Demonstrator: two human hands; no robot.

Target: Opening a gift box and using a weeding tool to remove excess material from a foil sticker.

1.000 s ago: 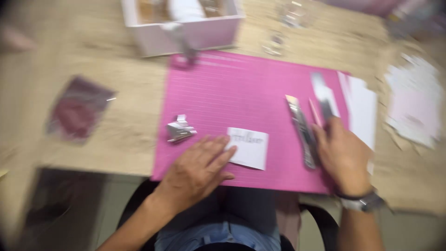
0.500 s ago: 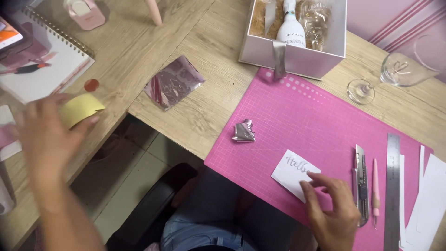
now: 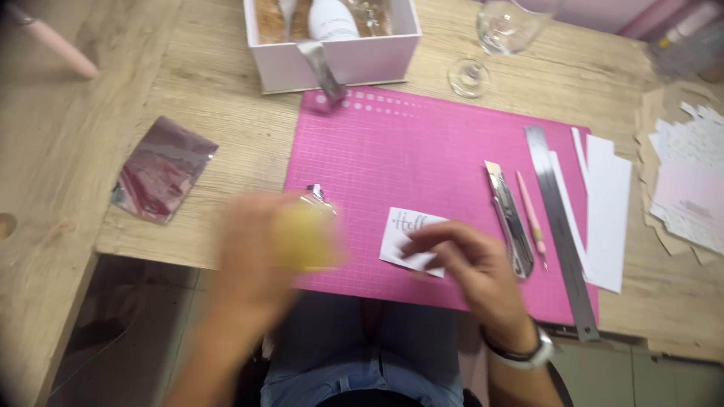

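My left hand (image 3: 256, 260) is blurred with motion and grips a small yellow roll of tape (image 3: 305, 239) at the near left edge of the pink cutting mat (image 3: 422, 143). My right hand (image 3: 471, 267) rests its fingertips on a small white card (image 3: 407, 237) with handwriting, lying on the mat's near side. A crumpled silver foil scrap (image 3: 317, 192) peeks out just above the yellow roll.
A utility knife (image 3: 511, 218), a thin pink pen (image 3: 530, 215) and a steel ruler (image 3: 559, 218) lie at the mat's right, beside white paper strips (image 3: 607, 203). A white gift box (image 3: 339, 56), a wine glass (image 3: 490, 45), a shiny pouch (image 3: 162, 177) and patterned papers (image 3: 694, 196) surround the mat.
My left hand has swung from the far left of the desk back to the mat, carrying the yellow roll. My right hand stays on the white card. The view has shifted right.
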